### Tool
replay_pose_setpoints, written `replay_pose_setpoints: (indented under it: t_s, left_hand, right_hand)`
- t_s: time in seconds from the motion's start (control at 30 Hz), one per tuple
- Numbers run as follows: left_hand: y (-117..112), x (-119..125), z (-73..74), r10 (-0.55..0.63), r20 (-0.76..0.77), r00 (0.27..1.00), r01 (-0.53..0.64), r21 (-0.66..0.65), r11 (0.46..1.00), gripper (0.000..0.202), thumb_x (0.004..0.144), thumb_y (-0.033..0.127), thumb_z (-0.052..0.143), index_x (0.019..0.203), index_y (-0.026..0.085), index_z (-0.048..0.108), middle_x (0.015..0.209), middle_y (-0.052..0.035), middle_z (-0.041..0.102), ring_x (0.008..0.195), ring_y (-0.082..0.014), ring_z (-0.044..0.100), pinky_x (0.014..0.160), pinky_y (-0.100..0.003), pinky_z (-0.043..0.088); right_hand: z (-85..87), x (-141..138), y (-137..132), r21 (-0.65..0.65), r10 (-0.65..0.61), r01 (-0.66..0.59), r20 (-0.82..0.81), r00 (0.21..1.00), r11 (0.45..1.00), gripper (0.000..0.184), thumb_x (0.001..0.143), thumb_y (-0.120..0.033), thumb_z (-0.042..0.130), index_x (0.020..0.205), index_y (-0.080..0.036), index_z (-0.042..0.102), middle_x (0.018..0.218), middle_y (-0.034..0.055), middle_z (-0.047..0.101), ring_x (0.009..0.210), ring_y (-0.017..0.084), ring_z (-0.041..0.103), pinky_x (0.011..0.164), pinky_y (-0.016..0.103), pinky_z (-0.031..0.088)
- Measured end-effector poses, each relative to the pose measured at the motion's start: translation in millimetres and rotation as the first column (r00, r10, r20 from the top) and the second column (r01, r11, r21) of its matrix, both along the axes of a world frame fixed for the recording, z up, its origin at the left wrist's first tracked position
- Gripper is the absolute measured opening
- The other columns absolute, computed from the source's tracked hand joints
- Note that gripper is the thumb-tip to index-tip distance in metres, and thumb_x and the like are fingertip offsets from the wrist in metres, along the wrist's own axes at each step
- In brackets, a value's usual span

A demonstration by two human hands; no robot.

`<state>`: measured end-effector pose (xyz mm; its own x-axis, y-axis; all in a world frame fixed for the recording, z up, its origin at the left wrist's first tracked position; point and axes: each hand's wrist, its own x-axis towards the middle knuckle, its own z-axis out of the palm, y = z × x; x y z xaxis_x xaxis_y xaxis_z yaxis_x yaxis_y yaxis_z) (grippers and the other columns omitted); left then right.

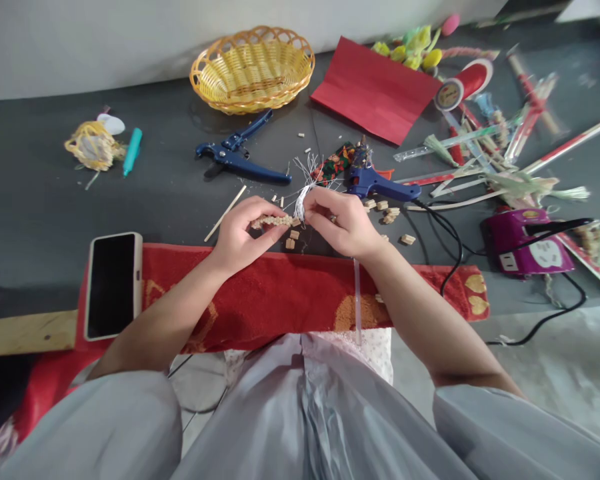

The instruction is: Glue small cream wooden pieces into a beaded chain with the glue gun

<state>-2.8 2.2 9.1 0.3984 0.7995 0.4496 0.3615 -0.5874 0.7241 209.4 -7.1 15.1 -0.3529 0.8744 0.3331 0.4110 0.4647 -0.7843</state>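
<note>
My left hand is closed around a strip of small beige pieces, bumpy like joined bits of straw or wood. Its far end points toward my right hand, whose fingers are pinched together a short way off. Against those right fingertips lies a tuft of white strands; whether they are gripped, I cannot tell. Two loose beige blocks sit just below the strip. More blocks are scattered right of my right hand. A thin pale stick lies beyond my left hand.
Beyond my hands lie a blue cutter, a blue glue gun with a cord, a yellow basket and red paper. A purple power block and craft scraps crowd the right. A phone rests on the red towel.
</note>
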Motion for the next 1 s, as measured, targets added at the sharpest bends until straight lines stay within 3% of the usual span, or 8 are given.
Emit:
replay_pose_setpoints:
  t_s: [0.2,0.43,0.5,0.6,0.73,0.83,0.93,1.0]
  left_hand:
    - [-2,0,0.5,0.008,-0.012,1.000,-0.008,-0.017,1.000,0.012,0.084,0.030,0.070,0.088,0.019,0.071,0.081,-0.0023,0.070,0.069,-0.0109,0.061,0.062,-0.023,0.048]
    - [-4,2,-2.4,0.001,0.025,1.000,-0.001,0.005,1.000,0.011,0.084,0.028,0.070,0.089,0.019,0.070,0.081,-0.0015,0.070,0.069,-0.0103,0.062,0.062,-0.022,0.049]
    - [-4,1,-3.5,-0.004,0.031,1.000,0.004,0.008,1.000,0.011,0.084,0.029,0.070,0.089,0.019,0.070,0.082,-0.0019,0.070,0.070,-0.0108,0.063,0.062,-0.023,0.050]
    - [-4,1,-4.5,0.012,0.056,0.998,-0.013,0.015,1.000,0.009,0.085,0.027,0.069,0.088,0.018,0.069,0.083,-0.0028,0.071,0.073,-0.0115,0.065,0.064,-0.023,0.051]
    - [-3,0,-6.9,0.090,0.079,0.993,-0.089,-0.008,0.996,0.011,0.086,0.031,0.070,0.086,0.020,0.069,0.081,-0.0026,0.071,0.073,-0.0127,0.066,0.067,-0.025,0.053]
    - [-2,0,-10.4,0.090,0.084,0.992,-0.093,0.030,0.995,0.009,0.086,0.028,0.070,0.087,0.020,0.069,0.085,-0.0039,0.073,0.082,-0.0151,0.069,0.074,-0.028,0.055]
    - [-3,1,-14.2,0.089,0.093,0.992,-0.096,0.068,0.993,0.006,0.085,0.025,0.069,0.088,0.019,0.069,0.083,-0.0040,0.072,0.081,-0.0155,0.069,0.075,-0.027,0.055]
    - [-3,2,-16.2,0.082,0.100,0.992,-0.091,0.091,0.992,0.006,0.083,0.022,0.070,0.087,0.019,0.068,0.083,-0.0040,0.072,0.081,-0.0157,0.069,0.075,-0.027,0.055]
  right_hand:
    - [-0.1,0,2,0.025,-0.020,0.018,0.101,0.995,1.000,0.025,0.094,-0.027,0.046,0.070,-0.021,0.048,0.066,-0.0007,0.051,0.063,0.012,0.045,0.063,0.026,0.035]
    - [0.0,0,3,0.020,-0.049,0.045,0.227,0.973,0.999,0.048,0.096,-0.041,0.047,0.054,-0.021,0.034,0.054,-0.0028,0.040,0.053,0.010,0.032,0.055,0.027,0.024]
    - [0.2,0,3,0.037,-0.073,0.066,0.242,0.967,0.997,0.042,0.093,-0.039,0.052,0.057,-0.020,0.043,0.056,-0.0023,0.046,0.054,0.009,0.037,0.056,0.025,0.027]
    - [3.9,-1,1,0.017,-0.114,0.113,0.267,0.957,0.993,0.016,0.089,-0.031,0.058,0.084,-0.018,0.065,0.067,-0.0005,0.061,0.059,0.010,0.051,0.060,0.022,0.035]
    - [16.1,-5,-2,0.082,-0.183,0.164,0.480,0.858,0.983,0.027,0.093,-0.035,0.053,0.076,-0.018,0.066,0.070,0.0038,0.067,0.060,0.013,0.055,0.058,0.025,0.032]
    - [28.5,-10,1,0.139,-0.245,0.202,0.614,0.750,0.969,0.015,0.088,-0.028,0.058,0.088,-0.019,0.069,0.075,0.0048,0.072,0.063,0.015,0.059,0.057,0.026,0.029]
    - [41.6,-17,18,0.203,-0.291,0.208,0.689,0.664,0.957,0.018,0.090,-0.029,0.056,0.094,-0.019,0.070,0.079,0.0067,0.075,0.066,0.018,0.062,0.056,0.029,0.027]
    - [49.5,-24,37,0.227,-0.311,0.212,0.725,0.615,0.950,0.024,0.092,-0.031,0.051,0.083,-0.019,0.070,0.083,0.0075,0.076,0.071,0.019,0.064,0.056,0.030,0.026]
